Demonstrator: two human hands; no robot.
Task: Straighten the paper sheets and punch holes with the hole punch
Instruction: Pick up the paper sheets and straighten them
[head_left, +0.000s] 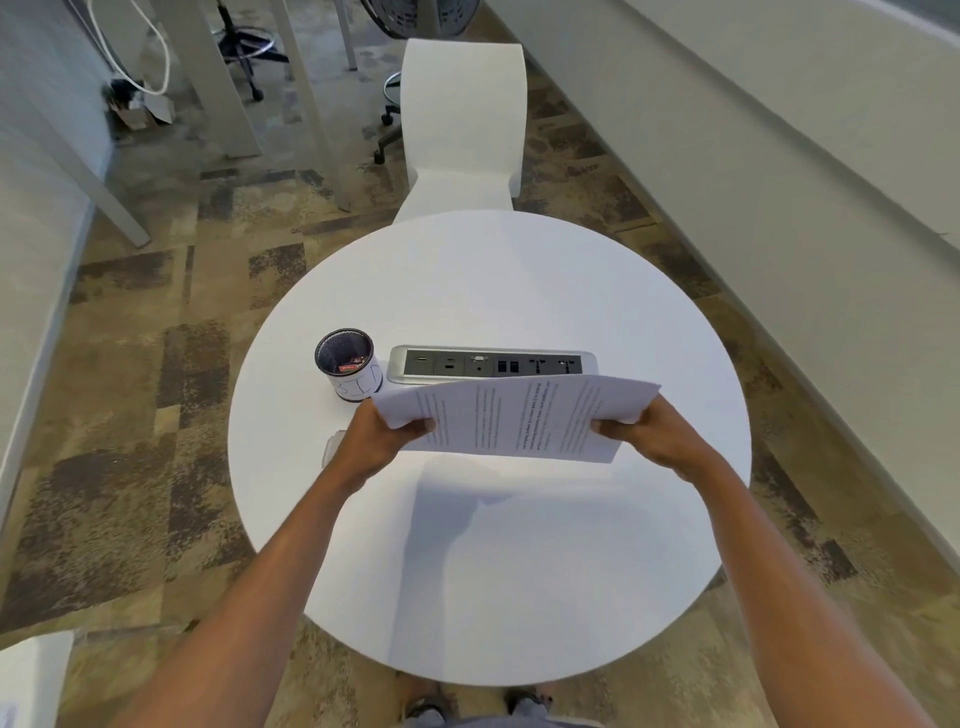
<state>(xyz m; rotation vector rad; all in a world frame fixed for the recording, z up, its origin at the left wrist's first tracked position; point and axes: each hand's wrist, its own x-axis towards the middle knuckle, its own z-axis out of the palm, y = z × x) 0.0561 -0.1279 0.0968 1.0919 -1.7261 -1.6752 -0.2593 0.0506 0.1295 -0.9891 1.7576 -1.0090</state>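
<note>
A stack of printed paper sheets (519, 415) is held in the air above the round white table (519, 571), its long side running left to right. My left hand (379, 441) grips the stack's left end and my right hand (644, 431) grips its right end. A pale, partly see-through object (332, 448) lies on the table behind my left wrist, mostly hidden; I cannot tell what it is. No hole punch is clearly in view.
A mesh pen cup (347, 364) stands left of centre on the table. A silver power and data socket strip (491, 364) is set into the middle, just behind the sheets. A white chair (462, 119) stands at the far side. Patterned carpet surrounds the table.
</note>
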